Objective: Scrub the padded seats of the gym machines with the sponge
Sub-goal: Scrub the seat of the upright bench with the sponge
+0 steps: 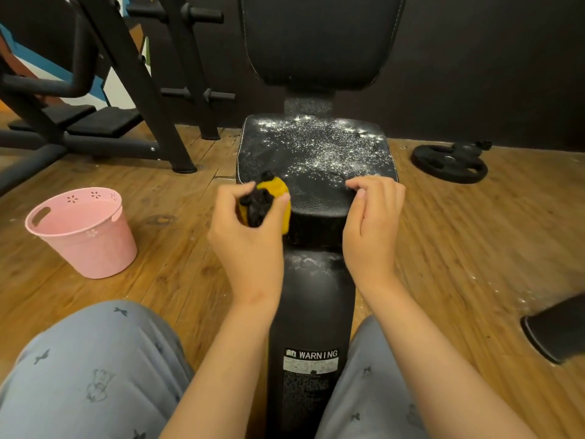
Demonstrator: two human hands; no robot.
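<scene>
A black padded seat (316,153) lies ahead of me, its far half dusted with white powder and its near part wet-looking. My left hand (250,236) grips a yellow sponge with a black scrubbing layer (269,198) at the seat's near-left corner. My right hand (373,223) hovers at the seat's near-right edge with its fingers loosely curled, holding nothing. The black backrest pad (319,39) rises behind the seat.
A pink plastic bucket (85,232) stands on the wooden floor to my left. A black machine frame (126,90) fills the left background. A weight plate (449,163) lies on the floor at right, and another black pad (557,327) juts in at the right edge.
</scene>
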